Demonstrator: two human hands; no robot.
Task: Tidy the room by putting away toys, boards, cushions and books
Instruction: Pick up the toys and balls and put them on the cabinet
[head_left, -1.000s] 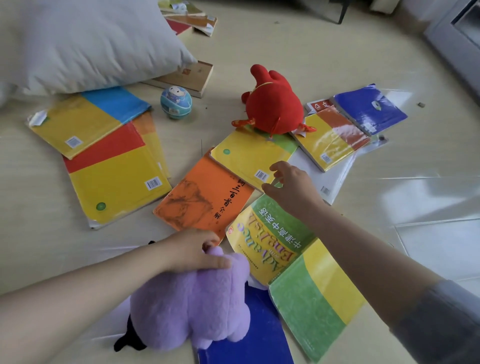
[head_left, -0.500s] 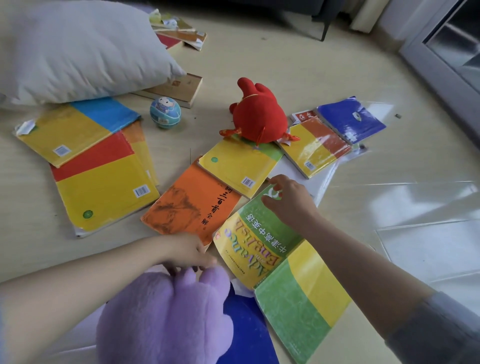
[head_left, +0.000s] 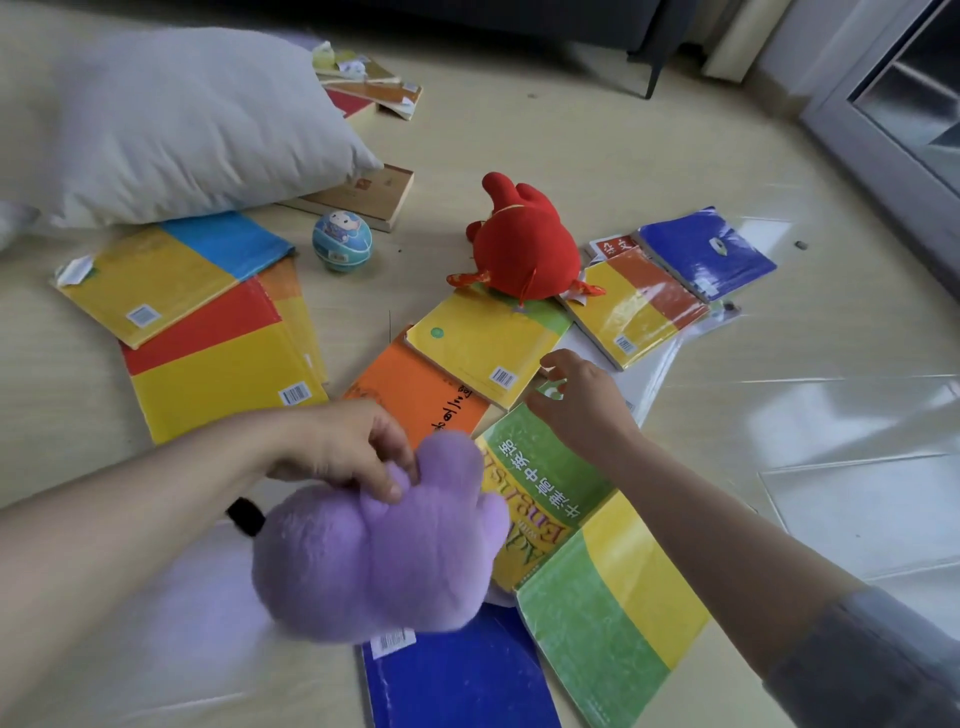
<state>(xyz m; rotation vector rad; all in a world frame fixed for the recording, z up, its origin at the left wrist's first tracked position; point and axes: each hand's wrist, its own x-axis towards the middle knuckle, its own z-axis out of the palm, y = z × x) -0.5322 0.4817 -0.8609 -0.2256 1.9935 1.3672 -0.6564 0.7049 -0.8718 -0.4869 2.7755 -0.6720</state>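
My left hand (head_left: 348, 452) grips a purple plush toy (head_left: 379, 551) by its top, raised over the books at the front. My right hand (head_left: 582, 400) hovers with loosely curled fingers over the far corner of a green and yellow English book (head_left: 561, 525), holding nothing. A red plush toy (head_left: 524, 244) sits on a yellow book (head_left: 483, 345) in the middle. An orange book (head_left: 415, 389) lies beside it. A small blue ball (head_left: 342, 240) rests near a large white cushion (head_left: 171, 124) at the back left.
Several more books lie scattered on the floor: yellow-red ones (head_left: 218, 364) at left, a blue one (head_left: 706, 252) at right, a dark blue one (head_left: 457, 680) at the front, a brown one (head_left: 363, 197) by the cushion. A glass door (head_left: 904, 104) stands at the right.
My left hand has lifted the purple plush toy up and to the right, over the English book. My right hand stays by that book's far corner. The view has tilted up a little.
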